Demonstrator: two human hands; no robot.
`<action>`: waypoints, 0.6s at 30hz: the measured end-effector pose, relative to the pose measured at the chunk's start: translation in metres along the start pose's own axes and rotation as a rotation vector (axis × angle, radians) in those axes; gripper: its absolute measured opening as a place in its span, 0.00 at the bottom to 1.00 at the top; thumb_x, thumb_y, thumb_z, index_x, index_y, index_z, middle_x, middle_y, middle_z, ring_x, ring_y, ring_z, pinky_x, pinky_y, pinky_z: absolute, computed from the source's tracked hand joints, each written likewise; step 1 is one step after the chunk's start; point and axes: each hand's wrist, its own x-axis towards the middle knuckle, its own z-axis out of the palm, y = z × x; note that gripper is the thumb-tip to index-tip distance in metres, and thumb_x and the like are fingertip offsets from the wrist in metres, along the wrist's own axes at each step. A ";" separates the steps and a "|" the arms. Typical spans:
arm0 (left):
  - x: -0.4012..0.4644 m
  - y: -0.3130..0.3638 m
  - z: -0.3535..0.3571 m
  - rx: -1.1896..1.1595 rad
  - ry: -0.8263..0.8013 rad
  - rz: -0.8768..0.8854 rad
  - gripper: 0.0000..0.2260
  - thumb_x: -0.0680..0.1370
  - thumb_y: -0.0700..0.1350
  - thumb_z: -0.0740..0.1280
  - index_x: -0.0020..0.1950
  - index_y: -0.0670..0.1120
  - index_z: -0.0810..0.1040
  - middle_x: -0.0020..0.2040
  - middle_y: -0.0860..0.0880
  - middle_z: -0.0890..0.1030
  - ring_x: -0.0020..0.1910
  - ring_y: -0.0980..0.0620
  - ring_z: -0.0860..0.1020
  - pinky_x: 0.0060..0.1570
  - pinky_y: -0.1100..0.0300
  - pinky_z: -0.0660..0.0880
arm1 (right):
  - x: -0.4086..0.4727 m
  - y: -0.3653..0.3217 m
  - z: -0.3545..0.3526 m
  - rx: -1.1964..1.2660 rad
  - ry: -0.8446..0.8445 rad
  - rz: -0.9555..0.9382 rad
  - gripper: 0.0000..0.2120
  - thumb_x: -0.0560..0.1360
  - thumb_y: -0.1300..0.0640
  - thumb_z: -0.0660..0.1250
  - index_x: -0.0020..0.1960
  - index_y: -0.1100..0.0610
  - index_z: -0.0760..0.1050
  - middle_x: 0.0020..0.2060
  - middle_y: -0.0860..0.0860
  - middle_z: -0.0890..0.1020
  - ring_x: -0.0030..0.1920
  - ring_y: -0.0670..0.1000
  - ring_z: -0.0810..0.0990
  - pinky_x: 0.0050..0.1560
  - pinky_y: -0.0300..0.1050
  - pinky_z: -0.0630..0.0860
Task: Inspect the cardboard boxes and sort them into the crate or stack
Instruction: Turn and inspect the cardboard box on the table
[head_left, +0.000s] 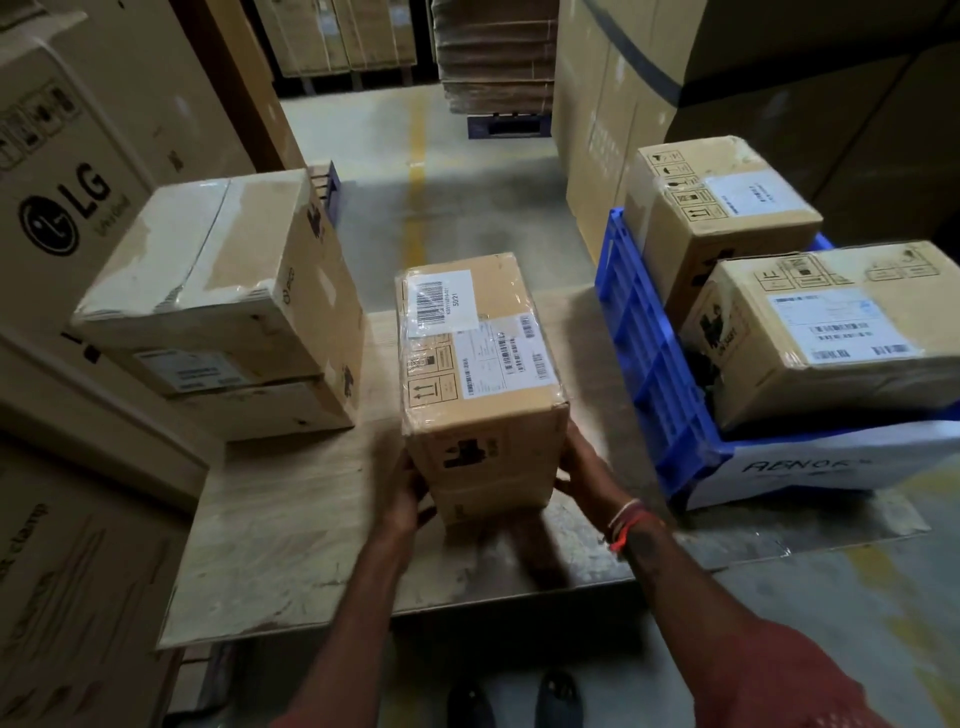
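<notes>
head view, looking down, close over table (291, 519)

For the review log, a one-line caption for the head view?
Both hands grip a labelled box between stack and blue crate.

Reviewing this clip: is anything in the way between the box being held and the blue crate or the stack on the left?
No obstacle shows on bare table either way. The held box sits between both hands. The blue crate already holds two boxes, leaving little room; the stack top is free.
</notes>
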 end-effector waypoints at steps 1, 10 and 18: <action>-0.002 -0.007 0.004 0.013 -0.004 -0.009 0.13 0.88 0.46 0.51 0.65 0.53 0.73 0.58 0.52 0.80 0.61 0.51 0.76 0.55 0.50 0.73 | -0.004 0.005 0.003 -0.006 0.003 0.015 0.17 0.84 0.36 0.53 0.57 0.33 0.81 0.58 0.40 0.85 0.64 0.43 0.79 0.63 0.48 0.76; -0.004 0.033 -0.003 0.134 0.002 0.329 0.15 0.87 0.55 0.55 0.68 0.52 0.76 0.60 0.48 0.83 0.57 0.47 0.81 0.45 0.57 0.78 | -0.009 -0.032 -0.001 -0.068 0.069 -0.196 0.25 0.84 0.34 0.48 0.70 0.39 0.76 0.63 0.43 0.84 0.59 0.47 0.84 0.52 0.49 0.77; -0.040 0.074 0.003 0.059 -0.100 0.304 0.19 0.85 0.62 0.51 0.57 0.59 0.80 0.49 0.62 0.87 0.45 0.66 0.84 0.52 0.51 0.77 | -0.015 -0.066 0.006 -0.142 -0.007 -0.437 0.45 0.70 0.19 0.55 0.78 0.44 0.68 0.71 0.45 0.78 0.66 0.42 0.79 0.55 0.39 0.79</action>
